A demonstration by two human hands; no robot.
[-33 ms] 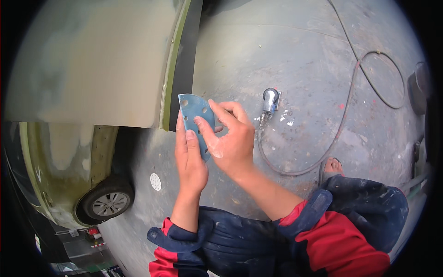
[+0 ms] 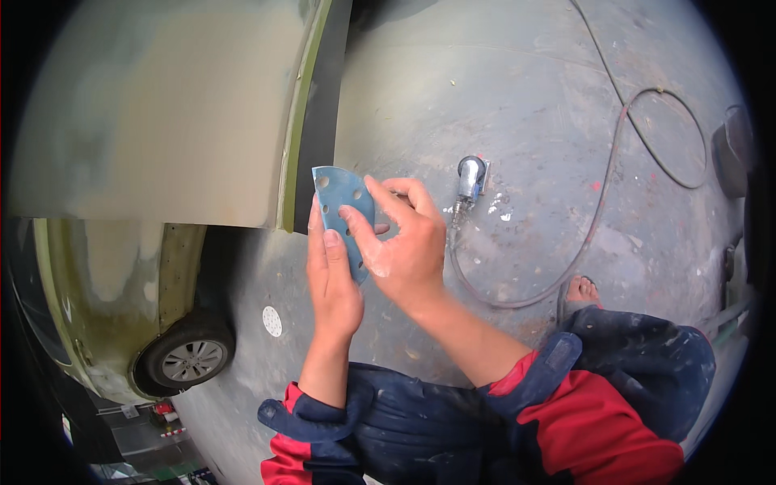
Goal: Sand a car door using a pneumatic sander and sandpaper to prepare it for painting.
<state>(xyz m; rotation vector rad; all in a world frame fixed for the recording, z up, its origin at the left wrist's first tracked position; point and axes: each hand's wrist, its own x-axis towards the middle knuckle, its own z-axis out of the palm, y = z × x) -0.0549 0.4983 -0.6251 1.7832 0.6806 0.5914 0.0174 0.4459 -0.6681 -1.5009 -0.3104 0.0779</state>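
Observation:
A blue sanding disc (image 2: 342,187) with several round holes is folded into a half-round shape, its flat edge on the left. My left hand (image 2: 334,289) grips its lower part, thumb on the blue face and fingers along the left edge. On the right side, my right hand (image 2: 410,242) pinches the disc between thumb and fingers, with pale dust on the skin. Part of the disc's lower right is covered by my right hand. Beyond my hands is an open car door (image 2: 194,121) with pale, sanded-looking patches.
An air sander (image 2: 469,179) lies on the grey floor (image 2: 517,113), joined to a long hose (image 2: 600,230) that loops off to the right. A white perforated disc (image 2: 272,321) rests on the floor at left. The car's wheel (image 2: 191,360) is at lower left. My bare foot (image 2: 582,289) shows at right.

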